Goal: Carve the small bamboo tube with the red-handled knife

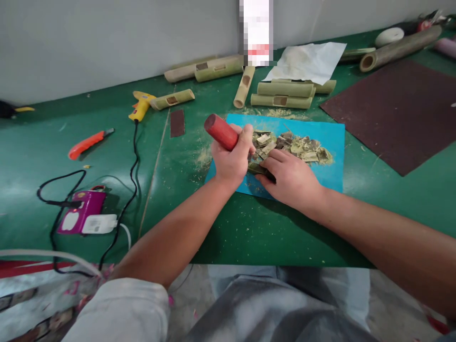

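Observation:
My left hand (230,159) is closed around a tool with a thick red handle (221,130); its working end is hidden by the fingers. My right hand (290,178) grips a short dark green bamboo piece (255,168) between thumb and fingers, right beside the left hand. Both hands are over a blue sheet (329,178) on the green table. Behind the fingers, a heap of bamboo chips (302,149) is spread across that sheet, with fine sawdust around it.
Several notched bamboo tubes (285,89) lie at the back, near a white paper (308,59). On the left are a yellow glue gun (142,105), an orange utility knife (89,143) and a purple power strip (85,211) with cords. A dark brown sheet (395,114) lies at right.

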The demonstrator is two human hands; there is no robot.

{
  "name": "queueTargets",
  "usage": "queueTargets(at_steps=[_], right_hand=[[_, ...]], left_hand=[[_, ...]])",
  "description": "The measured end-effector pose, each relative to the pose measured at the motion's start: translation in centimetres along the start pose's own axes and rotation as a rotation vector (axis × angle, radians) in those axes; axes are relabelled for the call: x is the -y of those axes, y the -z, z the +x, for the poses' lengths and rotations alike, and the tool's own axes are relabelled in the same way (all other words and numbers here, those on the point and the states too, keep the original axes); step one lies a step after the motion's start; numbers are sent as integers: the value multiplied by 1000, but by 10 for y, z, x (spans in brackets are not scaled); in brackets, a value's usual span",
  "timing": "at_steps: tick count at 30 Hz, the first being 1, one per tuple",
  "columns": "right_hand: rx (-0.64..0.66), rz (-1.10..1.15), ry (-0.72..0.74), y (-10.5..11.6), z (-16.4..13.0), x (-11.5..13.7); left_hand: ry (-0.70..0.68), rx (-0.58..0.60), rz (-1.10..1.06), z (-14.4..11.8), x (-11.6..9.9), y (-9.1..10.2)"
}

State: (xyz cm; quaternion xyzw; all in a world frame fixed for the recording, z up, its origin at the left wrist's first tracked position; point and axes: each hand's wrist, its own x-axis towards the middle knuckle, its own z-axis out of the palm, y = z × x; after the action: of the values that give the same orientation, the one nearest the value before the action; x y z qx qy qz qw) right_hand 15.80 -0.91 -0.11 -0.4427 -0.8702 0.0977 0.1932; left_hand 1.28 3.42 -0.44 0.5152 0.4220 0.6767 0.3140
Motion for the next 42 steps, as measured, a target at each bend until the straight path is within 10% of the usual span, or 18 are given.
queueTargets(at_steps=[11, 27, 42], right_hand=[[-31, 47, -13, -1, -1, -2], [5, 10, -4, 1, 0, -3], [-38, 23, 7, -1, -2, -2]], left_hand=[[-382, 283, 171, 9, 7, 20], [-53, -16, 32, 11, -1, 8], [-181, 129, 54, 7, 2, 11]])
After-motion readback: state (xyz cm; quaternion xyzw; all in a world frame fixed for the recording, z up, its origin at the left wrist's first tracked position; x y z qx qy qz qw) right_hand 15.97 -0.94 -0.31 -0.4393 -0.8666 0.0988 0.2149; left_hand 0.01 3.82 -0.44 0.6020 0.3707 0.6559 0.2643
